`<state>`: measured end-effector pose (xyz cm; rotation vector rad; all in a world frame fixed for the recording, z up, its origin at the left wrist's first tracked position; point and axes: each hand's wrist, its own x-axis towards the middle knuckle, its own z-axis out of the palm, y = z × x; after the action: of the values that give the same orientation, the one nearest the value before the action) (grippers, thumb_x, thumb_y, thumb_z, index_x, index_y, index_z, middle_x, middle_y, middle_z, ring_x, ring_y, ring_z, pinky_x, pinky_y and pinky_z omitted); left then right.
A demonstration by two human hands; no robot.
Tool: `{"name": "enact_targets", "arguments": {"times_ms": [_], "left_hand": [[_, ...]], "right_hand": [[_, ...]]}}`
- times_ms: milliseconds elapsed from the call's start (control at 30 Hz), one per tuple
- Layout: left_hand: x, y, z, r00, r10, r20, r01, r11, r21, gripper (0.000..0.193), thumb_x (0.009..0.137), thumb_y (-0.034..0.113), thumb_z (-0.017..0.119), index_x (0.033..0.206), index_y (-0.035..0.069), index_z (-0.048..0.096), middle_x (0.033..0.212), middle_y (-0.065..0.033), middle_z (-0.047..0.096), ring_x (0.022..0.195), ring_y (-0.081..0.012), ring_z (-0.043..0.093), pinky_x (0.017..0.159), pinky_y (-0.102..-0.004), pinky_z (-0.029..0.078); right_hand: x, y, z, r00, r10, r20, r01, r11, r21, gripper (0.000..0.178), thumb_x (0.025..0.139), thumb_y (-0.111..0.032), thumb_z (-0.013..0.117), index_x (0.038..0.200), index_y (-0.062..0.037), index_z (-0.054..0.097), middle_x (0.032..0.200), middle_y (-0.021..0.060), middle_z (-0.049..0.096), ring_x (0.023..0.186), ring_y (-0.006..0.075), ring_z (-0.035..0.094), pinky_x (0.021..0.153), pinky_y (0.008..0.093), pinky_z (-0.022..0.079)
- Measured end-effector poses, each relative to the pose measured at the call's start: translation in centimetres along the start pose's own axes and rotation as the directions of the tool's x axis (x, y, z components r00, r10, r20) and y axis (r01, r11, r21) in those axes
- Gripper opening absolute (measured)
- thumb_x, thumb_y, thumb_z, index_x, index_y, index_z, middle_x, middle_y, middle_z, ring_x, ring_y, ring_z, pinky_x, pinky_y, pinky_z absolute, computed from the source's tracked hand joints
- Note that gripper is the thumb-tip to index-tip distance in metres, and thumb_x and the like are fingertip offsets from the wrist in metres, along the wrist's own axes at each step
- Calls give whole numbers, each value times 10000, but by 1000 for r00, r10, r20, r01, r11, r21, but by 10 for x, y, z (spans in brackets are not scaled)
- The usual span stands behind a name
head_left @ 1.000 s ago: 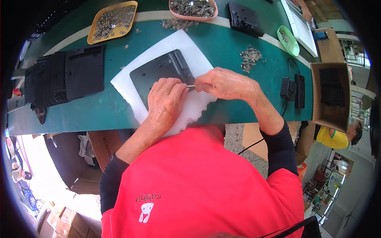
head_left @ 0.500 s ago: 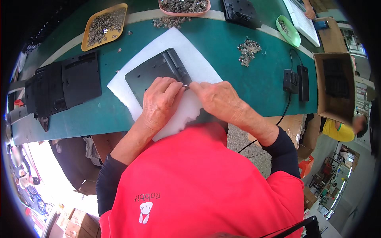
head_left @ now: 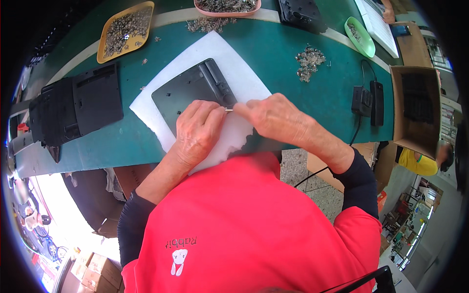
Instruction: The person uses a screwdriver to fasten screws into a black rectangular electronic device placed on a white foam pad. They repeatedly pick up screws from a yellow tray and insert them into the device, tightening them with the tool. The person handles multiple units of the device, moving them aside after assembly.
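A flat black plastic panel (head_left: 188, 90) with a raised ridge along its right side lies on a white foam sheet (head_left: 215, 45). Over its near right corner, my left hand (head_left: 195, 128) is closed with curled fingers; what they pinch is hidden. Beside it, my right hand (head_left: 278, 119) is closed on a thin, pale metal rod (head_left: 228, 110). The rod bridges the small gap between both hands, its ends hidden by fingers. Small dark pieces (head_left: 168, 94) sit on the panel's left part.
Stacked black panels (head_left: 97, 97) lie left. A yellow tray (head_left: 101, 52), a pink tray (head_left: 229, 14) and a green tray (head_left: 369, 49) hold small metal parts. A loose pile of clips (head_left: 309, 62), a black power adapter (head_left: 362, 101) and a cardboard box (head_left: 396, 112) are right.
My right hand has shifted slightly right, and a little more of the rod shows between the hands. My left hand stays at the panel's near corner.
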<state>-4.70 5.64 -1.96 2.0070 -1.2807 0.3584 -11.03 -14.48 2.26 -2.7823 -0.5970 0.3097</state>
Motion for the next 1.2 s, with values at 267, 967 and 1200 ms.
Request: {"name": "enact_targets", "arguments": {"times_ms": [267, 967, 1200], "left_hand": [[3, 4, -2, 998, -62, -11, 63, 998, 19, 192, 728, -22, 719, 882, 22, 614, 864, -97, 644, 755, -266, 628, 640, -342, 518], [-1, 2, -3, 1000, 12, 14, -13, 999, 37, 196, 665, 35, 637, 859, 50, 610, 859, -66, 623, 744, -234, 594, 646, -323, 507], [1, 7, -7, 992, -125, -10, 125, 992, -2, 292, 776, 69, 714, 1031, 45, 574, 1007, -105, 619, 800, -272, 632, 692, -349, 528]], "right_hand": [[-8, -12, 16, 984, 61, -169, -78, 992, -96, 128, 828, -87, 539, 955, -79, 541, 694, 61, 551, 617, 249, 638, 492, 345, 504], [-8, -24, 20, 965, 143, -218, -160, 985, -61, 105, 809, -45, 516, 912, -66, 522, 715, 96, 568, 629, 304, 628, 536, 384, 521], [-5, -13, 12, 939, 218, -265, -196, 975, 109, 67, 903, -94, 524, 922, -44, 565, 734, 99, 626, 610, 284, 629, 518, 375, 488]]}}
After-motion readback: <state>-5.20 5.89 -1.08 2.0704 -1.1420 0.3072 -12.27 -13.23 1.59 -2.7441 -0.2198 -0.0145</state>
